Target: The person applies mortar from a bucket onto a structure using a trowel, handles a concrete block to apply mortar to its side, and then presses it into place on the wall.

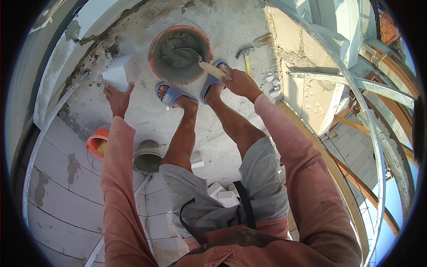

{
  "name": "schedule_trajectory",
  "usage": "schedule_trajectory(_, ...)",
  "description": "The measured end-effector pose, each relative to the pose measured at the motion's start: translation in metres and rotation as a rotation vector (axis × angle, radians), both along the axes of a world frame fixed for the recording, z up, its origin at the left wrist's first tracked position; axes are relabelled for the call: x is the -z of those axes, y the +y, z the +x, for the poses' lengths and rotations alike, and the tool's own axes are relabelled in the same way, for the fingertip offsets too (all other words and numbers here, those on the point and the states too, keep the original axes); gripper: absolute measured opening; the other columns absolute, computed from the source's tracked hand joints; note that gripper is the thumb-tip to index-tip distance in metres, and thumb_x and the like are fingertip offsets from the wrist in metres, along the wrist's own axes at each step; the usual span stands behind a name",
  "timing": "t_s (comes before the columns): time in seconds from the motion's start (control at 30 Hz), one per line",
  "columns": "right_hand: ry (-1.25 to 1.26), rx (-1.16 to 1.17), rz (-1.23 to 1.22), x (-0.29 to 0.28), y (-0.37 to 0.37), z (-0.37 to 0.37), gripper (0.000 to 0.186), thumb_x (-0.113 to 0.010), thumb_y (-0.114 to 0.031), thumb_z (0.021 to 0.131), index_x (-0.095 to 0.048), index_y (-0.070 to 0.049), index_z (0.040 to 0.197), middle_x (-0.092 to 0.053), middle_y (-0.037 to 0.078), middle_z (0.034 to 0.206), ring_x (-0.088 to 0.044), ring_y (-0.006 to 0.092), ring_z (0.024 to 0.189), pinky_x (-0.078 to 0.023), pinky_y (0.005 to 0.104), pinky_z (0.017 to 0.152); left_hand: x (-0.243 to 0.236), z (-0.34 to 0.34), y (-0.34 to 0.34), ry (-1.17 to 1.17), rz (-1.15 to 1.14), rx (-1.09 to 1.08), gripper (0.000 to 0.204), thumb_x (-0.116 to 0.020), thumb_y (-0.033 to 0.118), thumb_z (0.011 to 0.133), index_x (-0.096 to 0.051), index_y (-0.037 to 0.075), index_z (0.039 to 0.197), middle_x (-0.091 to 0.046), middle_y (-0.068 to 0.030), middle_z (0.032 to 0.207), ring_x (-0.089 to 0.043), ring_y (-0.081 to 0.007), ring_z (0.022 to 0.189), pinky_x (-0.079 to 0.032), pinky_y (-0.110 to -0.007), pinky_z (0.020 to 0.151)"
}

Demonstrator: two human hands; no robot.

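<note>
My left hand (118,99) is closed on the near end of a white block (119,72), thumb on one side and fingers on the other. In my right hand (241,84) is a trowel (213,70), gripped by its pale handle. Its blade lies in the grey mortar (171,62) and is partly covered by it. The mortar sits in an orange-rimmed bucket (152,51) on the floor, just ahead of my feet and between my hands. Whether the block's underside touches the floor I cannot tell.
A claw hammer (245,55) lies right of the bucket, near rubble (273,84) along a low wall (296,42). An orange pail (94,141) and a dark bucket (148,161) stand at the left. White block pieces (227,198) lie behind my legs. Metal strips (356,82) curve past at the right.
</note>
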State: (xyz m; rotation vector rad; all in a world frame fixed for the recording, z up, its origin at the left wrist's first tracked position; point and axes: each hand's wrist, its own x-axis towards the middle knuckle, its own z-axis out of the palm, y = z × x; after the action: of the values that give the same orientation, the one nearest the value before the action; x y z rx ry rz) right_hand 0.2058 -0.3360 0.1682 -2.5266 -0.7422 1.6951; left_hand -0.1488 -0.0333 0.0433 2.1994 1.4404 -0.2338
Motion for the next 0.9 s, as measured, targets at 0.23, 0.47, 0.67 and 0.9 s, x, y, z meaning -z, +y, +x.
schedule_trajectory(0.23,0.101,0.389,0.063,0.056,-0.094,0.053,0.042,-0.061,-0.038,0.096,-0.074,0.000,0.108,-0.076,0.022,0.096,-0.075,0.0346,0.086,-0.058,0.0423,0.080,0.039,-0.039,0.020,0.113,0.075,0.274,0.136,-0.084,0.063,0.079,-0.004,-0.009,0.162,-0.017,-0.0402,0.159,-0.034,-0.0534,0.139,-0.032,-0.058,0.119)
schedule_trajectory(0.47,-0.146,0.644,-0.410,0.180,-0.369,0.039,0.031,-0.059,-0.026,0.099,-0.072,0.000,0.111,-0.076,0.019,0.102,-0.074,0.0297,0.094,-0.060,0.0416,0.083,-0.035,0.014,0.007,0.112,0.222,-0.004,0.119,-0.068,0.071,0.089,-0.018,-0.008,0.163,-0.023,-0.0325,0.165,-0.019,-0.0444,0.156,-0.024,-0.053,0.127)
schedule_trajectory(0.67,-0.746,0.628,-0.475,0.233,-0.443,0.018,0.042,-0.073,-0.026,0.089,-0.067,-0.006,0.126,-0.067,0.024,0.117,-0.065,0.0419,0.111,-0.051,0.0514,0.096,-0.127,0.172,-0.030,-0.137,0.166,-0.193,0.084,-0.060,0.063,0.099,-0.037,0.015,0.163,-0.032,-0.0183,0.167,-0.031,-0.0358,0.155,-0.028,-0.052,0.127)
schedule_trajectory(0.9,-0.883,0.442,-0.240,0.237,-0.408,0.070,0.068,-0.078,-0.035,0.090,-0.050,-0.016,0.149,-0.060,0.018,0.131,-0.056,0.0420,0.124,-0.045,0.0538,0.103,-0.069,0.203,0.007,-0.115,0.325,0.137,0.070,-0.052,0.056,0.105,-0.042,0.015,0.161,-0.037,-0.0153,0.166,-0.034,-0.0338,0.154,-0.029,-0.054,0.126)
